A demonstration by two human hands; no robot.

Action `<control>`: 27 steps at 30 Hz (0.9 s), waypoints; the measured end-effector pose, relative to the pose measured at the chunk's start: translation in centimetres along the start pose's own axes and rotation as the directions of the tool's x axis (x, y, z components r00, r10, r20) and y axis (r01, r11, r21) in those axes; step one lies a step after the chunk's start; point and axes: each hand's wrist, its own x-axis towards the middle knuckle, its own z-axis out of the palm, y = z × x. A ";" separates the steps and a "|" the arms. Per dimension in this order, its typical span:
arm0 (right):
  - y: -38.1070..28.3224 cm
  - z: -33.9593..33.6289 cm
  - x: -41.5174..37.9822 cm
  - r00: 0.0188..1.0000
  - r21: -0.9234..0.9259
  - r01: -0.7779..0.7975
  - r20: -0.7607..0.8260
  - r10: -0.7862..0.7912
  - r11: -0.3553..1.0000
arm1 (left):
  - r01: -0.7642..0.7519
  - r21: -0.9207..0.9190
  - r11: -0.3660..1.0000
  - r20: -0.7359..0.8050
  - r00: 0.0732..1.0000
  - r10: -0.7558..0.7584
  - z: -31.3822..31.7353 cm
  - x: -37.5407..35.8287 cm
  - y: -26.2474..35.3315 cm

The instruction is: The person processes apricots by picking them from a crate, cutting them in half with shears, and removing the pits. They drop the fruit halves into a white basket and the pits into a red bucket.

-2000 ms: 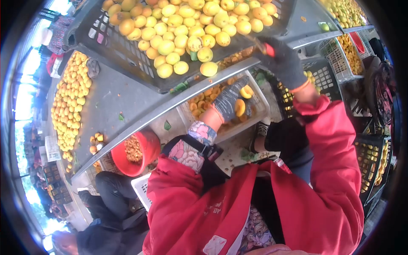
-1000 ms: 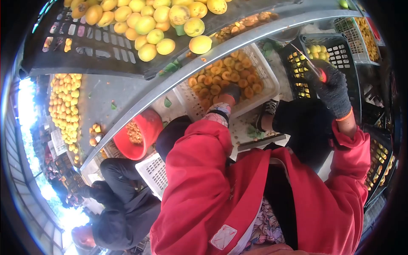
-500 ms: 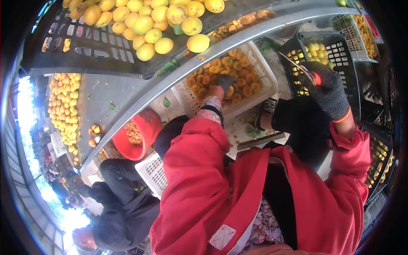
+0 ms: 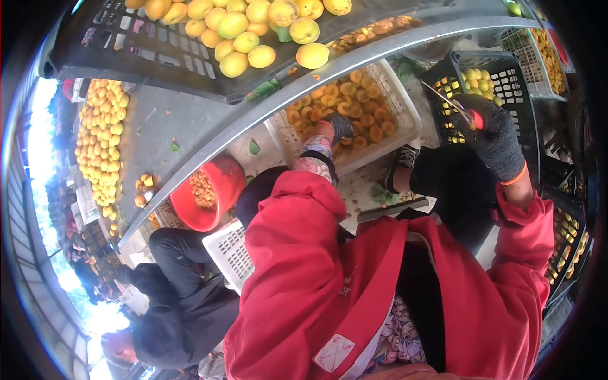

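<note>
My left hand [image 4: 341, 126], in a dark glove, reaches over the white crate [image 4: 410, 130] of halved orange fruit [image 4: 373, 120]. Its fingers point down at the fruit, and whether they hold a piece is hidden. On the right, my right hand [image 4: 491, 130], also gloved, is closed around a thin metal tool [image 4: 446, 98] with a red part at the grip. That hand is raised in front of a black crate [image 4: 522, 107] with yellow-green fruit [image 4: 476, 82] in it.
A metal table edge [image 4: 253, 103] curves across the view. Above it stands a black crate [image 4: 152, 54] with yellow fruit. A red bucket [image 4: 231, 180] of fruit pieces and a white basket [image 4: 229, 253] are at left, near a person in dark clothes [image 4: 183, 316].
The view has shifted slightly. My left hand has moved a little to the right over the halved fruit. My right hand still holds the tool in nearly the same place.
</note>
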 end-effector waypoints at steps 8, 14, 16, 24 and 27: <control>-0.8 0.2 0.2 0.999 0.028 -0.032 0.034 0.031 0.999 | 0.365 -0.229 0.902 0.296 0.909 -0.292 -3.2 0.6 3.2; -0.8 0.0 -0.1 1.000 -0.013 -0.010 0.027 0.011 1.000 | 0.466 -0.248 0.849 0.267 0.876 -0.402 -1.2 0.7 5.0; -0.8 -0.3 -0.1 0.999 -0.006 -0.014 0.039 0.014 1.000 | 0.467 -0.227 0.854 0.223 0.879 -0.421 -0.2 1.2 4.9; -0.3 -0.4 -0.5 0.998 0.002 -0.018 0.063 0.018 1.000 | 0.491 -0.363 0.792 0.026 0.855 -0.518 1.9 1.5 5.5; -0.3 -0.4 -0.4 0.998 -0.016 0.007 0.056 -0.006 1.000 | 0.441 -0.340 0.831 0.102 0.895 -0.434 1.3 1.9 4.8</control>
